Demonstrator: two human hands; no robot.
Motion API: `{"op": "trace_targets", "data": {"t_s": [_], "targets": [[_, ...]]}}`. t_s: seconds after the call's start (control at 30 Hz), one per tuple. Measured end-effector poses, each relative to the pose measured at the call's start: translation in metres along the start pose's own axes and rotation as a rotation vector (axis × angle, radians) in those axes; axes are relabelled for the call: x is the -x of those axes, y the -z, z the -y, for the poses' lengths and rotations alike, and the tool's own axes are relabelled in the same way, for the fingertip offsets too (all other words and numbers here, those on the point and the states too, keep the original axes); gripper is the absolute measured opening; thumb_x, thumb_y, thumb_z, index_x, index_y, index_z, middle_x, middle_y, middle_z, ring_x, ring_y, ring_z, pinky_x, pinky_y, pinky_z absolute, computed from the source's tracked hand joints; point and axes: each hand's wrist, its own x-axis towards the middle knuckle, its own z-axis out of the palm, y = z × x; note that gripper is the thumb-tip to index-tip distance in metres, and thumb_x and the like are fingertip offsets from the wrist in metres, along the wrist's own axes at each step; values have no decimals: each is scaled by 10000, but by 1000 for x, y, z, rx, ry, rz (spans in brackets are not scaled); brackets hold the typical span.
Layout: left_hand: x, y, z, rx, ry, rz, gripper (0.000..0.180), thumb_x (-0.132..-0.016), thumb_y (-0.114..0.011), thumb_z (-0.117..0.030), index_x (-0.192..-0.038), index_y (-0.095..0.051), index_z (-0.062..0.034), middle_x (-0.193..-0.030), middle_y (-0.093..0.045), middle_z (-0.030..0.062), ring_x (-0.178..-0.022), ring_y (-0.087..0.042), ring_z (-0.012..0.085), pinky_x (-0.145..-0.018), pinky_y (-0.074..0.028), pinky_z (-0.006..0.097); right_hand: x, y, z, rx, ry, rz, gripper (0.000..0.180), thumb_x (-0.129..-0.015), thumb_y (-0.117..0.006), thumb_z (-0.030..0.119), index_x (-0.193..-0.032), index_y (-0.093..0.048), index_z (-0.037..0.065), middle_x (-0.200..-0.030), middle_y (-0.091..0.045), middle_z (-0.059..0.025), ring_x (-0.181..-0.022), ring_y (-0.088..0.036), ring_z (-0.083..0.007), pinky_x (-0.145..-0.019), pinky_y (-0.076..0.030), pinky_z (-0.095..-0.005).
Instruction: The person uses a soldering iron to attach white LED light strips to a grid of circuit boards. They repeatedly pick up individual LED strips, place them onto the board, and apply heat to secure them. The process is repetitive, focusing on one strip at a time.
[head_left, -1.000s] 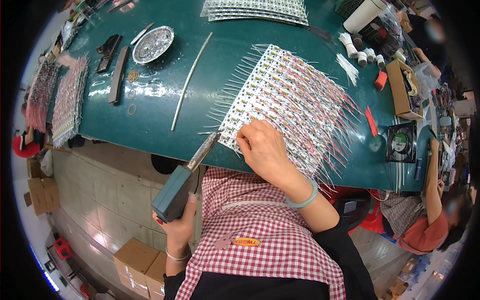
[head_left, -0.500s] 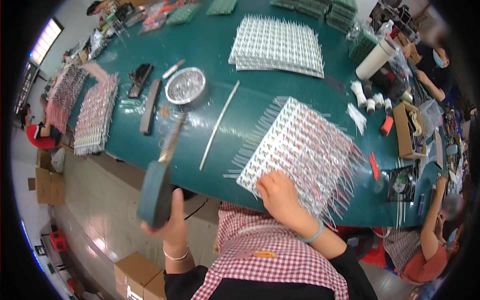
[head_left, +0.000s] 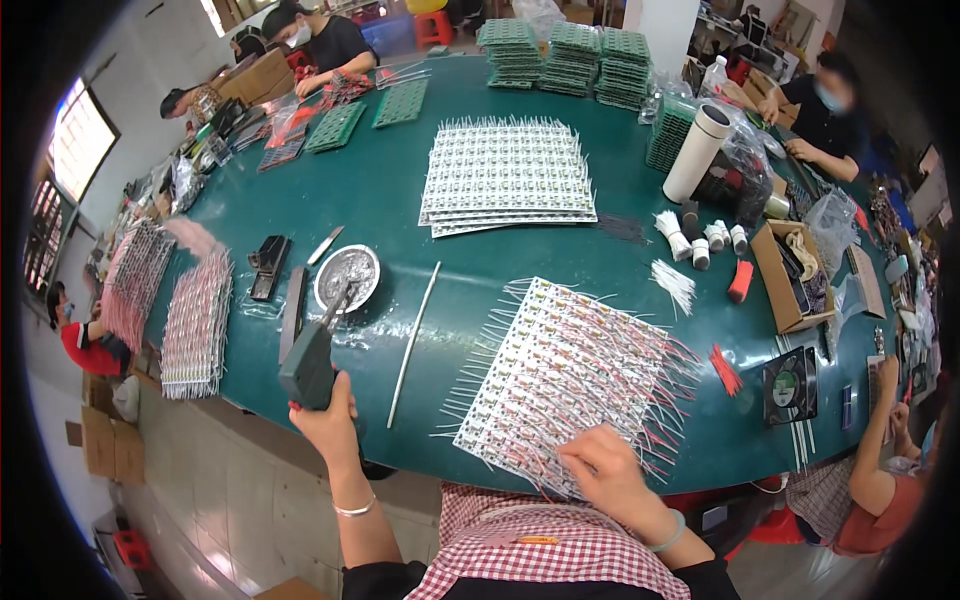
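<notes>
My left hand [head_left: 328,420] is wrapped round the handle of a dark green soldering gun [head_left: 312,368]. Its thin metal tip reaches into a round white bowl [head_left: 374,290] filled with silvery, crumpled-looking material. My right hand [head_left: 610,475] is over the near right part of a white circuit-board panel [head_left: 545,350], its fingers curled in with the thumb against them. Whether a wire is between those fingers cannot be seen. White wires stick out from the panel's left side; red and white ones lie across it and hang past its right edge.
A thin white rod [head_left: 412,345] lies between bowl and panel. Stacked white panels [head_left: 505,180] sit behind; wired panels [head_left: 197,325] are at left. A cream flask [head_left: 697,155], wire bundles [head_left: 673,285] and an open carton [head_left: 790,285] stand right. Several people work round the table.
The soldering gun's tip has come into the bowl. My right hand has slid right along the panel's near side, and the view has tilted up, showing more of the far table.
</notes>
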Motion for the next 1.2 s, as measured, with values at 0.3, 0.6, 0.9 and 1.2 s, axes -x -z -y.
{"op": "trace_targets", "data": {"t_s": [0.3,0.6,0.9,1.2], "targets": [[41,-24,-21,74,163,106,295,-785,-679,68,-1069,-603,75,-935,-663,122,-504,-531,113,-400,-376,230,-31,104,-76,280,-186,-384,91,-755,-699,-11,-761,-610,7,-741,-568,-114,-730,-553,-302,-671,-437,-393],[50,-41,-22,41,236,80,310,-783,-660,65,-1085,-590,68,-919,-654,134,-488,-507,121,-401,-383,240,-85,128,-151,466,-75,-342,90,-776,-675,9,-776,-586,23,-786,-562,-124,-798,-548,-319,-707,-436,-415],[49,-51,-26,65,222,108,366,-742,-670,91,-1096,-579,68,-903,-646,147,-497,-543,137,-394,-396,248,-108,122,-166,581,-74,-230,243,-732,-726,-7,-946,-610,12,-942,-562,-130,-909,-536,-337,-749,-448,-409],[56,-54,-20,1,252,109,398,-741,-676,86,-1124,-573,60,-897,-644,138,-498,-541,127,-397,-401,240,-119,126,-182,832,-74,-163,504,-696,-781,60,-1162,-608,-25,-1149,-555,-115,-1074,-511,-308,-822,-435,-414]]}}
